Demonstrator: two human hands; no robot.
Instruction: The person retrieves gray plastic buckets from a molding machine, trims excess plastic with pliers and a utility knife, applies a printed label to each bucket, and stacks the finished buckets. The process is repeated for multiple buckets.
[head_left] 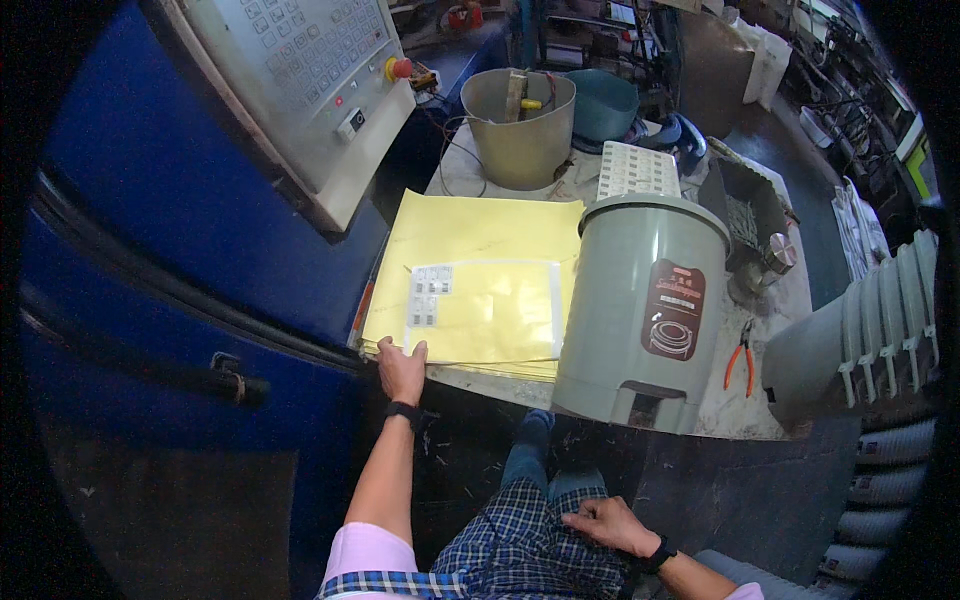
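My left hand [402,373] rests at the near left corner of a stack of yellow sheets [480,230], its fingertips on the edge and the thumb spread apart. On top of the stack lies a clear-edged sheet of labels [432,295], with small printed labels left only on its left side. Above my lap, my right hand [612,526] is closed, with thumb and forefinger pinched; whatever they may hold is too small to make out. Right of the sheets, a grey plastic bin [630,290] stands upside down on the table, bearing a dark brown label [673,310].
Orange-handled pliers [740,365] lie right of the bin. Nested grey bins [850,340] are stacked at the right. A beige bucket [520,130], a printed white block [638,170] and a dark tray [745,200] stand farther back. A machine control panel [300,90] overhangs the left.
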